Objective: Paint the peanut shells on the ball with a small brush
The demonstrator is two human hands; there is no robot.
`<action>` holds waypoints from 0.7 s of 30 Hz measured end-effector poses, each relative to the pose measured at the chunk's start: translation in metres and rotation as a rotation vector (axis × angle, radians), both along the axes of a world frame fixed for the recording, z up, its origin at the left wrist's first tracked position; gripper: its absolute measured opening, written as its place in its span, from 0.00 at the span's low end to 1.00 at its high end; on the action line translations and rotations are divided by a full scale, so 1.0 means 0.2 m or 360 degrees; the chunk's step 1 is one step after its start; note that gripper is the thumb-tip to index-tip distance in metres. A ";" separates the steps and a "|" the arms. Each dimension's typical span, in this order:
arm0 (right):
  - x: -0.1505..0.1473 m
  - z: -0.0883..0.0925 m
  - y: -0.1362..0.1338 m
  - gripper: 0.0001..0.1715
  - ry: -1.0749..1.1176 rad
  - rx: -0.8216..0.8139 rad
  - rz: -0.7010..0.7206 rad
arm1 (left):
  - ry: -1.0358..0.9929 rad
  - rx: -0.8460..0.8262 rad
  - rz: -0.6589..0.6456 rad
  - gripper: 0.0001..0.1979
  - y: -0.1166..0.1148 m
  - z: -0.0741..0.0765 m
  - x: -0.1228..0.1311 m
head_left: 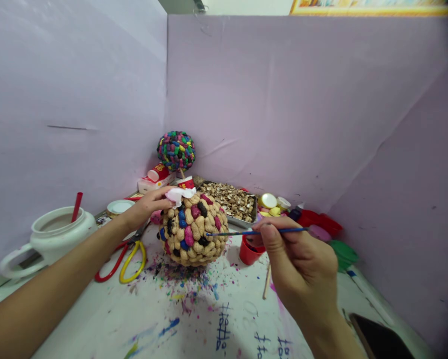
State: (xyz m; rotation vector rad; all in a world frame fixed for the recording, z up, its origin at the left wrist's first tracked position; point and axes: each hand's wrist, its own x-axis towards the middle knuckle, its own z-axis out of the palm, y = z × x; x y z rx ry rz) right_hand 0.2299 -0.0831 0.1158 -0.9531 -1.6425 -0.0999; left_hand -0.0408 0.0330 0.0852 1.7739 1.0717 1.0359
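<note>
A ball covered in peanuts in their shells [197,227] rests on the white table. Some of its peanuts are painted pink, blue or black, and many are bare tan. My left hand [152,205] lies at the ball's upper left, its fingers closed on a crumpled white tissue [181,195] pressed against the top. In my right hand [302,259] a thin blue paintbrush [246,232] is pinched, its tip at a peanut on the ball's front right. A red cup [250,252] stands just behind the brush, partly covered by my right fingers.
Scissors with red and yellow handles [133,262] and a white mug [61,234] are on the left. Behind stand a finished-looking multicoloured ball [176,151] and a metal tray of shells [251,214]. A green container [342,255] and a dark phone [380,339] lie right. Purple panels surround the table.
</note>
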 end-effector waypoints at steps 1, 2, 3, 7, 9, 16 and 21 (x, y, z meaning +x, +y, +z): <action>0.00 0.00 0.00 0.15 -0.0004 -0.0004 0.0003 | 0.0001 0.0005 0.0004 0.28 0.00 0.00 0.00; 0.00 0.00 0.00 0.14 -0.0012 -0.0005 0.0000 | -0.0001 0.0007 0.0007 0.28 0.00 0.00 0.00; 0.00 0.00 0.00 0.14 -0.0024 -0.0005 -0.0006 | -0.0005 0.0007 0.0008 0.28 0.00 0.00 0.00; 0.01 0.00 -0.01 0.12 -0.0059 0.0003 -0.0027 | -0.0016 0.0022 -0.0001 0.27 0.00 0.00 -0.01; 0.01 0.00 -0.01 0.12 -0.0061 0.0003 -0.0026 | -0.0005 0.0040 -0.0001 0.26 0.00 0.00 -0.01; 0.00 -0.01 0.00 0.11 -0.0054 0.0014 -0.0032 | 0.0030 0.0031 0.0024 0.27 0.00 0.01 0.00; 0.01 -0.03 0.00 0.10 -0.0053 -0.0020 -0.0026 | 0.0002 0.0026 0.0025 0.26 -0.01 0.01 0.00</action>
